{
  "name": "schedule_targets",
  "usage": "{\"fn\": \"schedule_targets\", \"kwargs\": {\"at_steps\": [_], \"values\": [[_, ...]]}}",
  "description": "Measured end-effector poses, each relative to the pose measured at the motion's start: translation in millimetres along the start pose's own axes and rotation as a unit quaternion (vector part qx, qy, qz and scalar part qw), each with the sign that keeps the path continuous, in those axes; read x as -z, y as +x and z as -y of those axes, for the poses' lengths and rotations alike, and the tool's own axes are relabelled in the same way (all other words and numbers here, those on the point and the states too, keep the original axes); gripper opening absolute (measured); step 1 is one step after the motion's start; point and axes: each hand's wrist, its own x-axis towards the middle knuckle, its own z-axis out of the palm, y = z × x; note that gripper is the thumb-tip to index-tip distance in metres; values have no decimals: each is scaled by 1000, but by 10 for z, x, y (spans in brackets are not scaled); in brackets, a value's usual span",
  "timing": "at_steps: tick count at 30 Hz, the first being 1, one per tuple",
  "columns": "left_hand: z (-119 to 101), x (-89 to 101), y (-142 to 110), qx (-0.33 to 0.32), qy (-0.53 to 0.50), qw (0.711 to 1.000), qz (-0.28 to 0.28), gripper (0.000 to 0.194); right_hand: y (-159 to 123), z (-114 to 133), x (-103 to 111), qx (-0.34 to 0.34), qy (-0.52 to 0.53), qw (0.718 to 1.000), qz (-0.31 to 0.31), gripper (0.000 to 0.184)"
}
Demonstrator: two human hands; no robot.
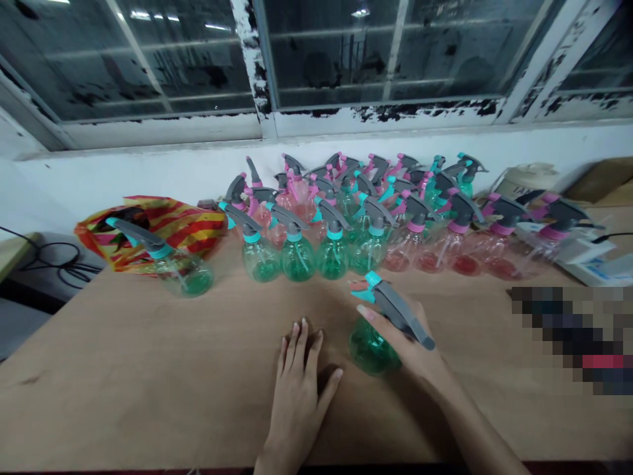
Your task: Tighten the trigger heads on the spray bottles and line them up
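Observation:
My right hand [413,340] is wrapped round the neck of a green spray bottle [373,349] with a grey and turquoise trigger head, tilted over the table. Flat on the tabletop [188,389] lies my left hand [299,389], fingers spread, holding nothing. Beyond both hands stands a row of spray bottles, the green ones [298,257] at the left and the clear pinkish ones [465,257] with pink collars at the right. Several more crowd behind them against the wall. Another green bottle [190,277] stands apart at the left, its head leaning left.
A red and yellow striped plastic bag [198,227] lies at the back left, with black cables [64,257] beyond the table's left edge. A white device [588,257], a pale container [531,178] and a cardboard box [606,181] occupy the back right. Windows rise behind.

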Motion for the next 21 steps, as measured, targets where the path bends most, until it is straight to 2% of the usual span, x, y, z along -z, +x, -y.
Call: {"fn": "schedule_targets", "kwargs": {"at_steps": [12,21], "values": [[1,-19,-17,-7,13,1000,-13,54,-7,-25,-4,-15,-10,1000,8,34],[9,-26,-28,-4,11,1000,-8,54,8,-37,-16,-6,-2,1000,11,32]]}}
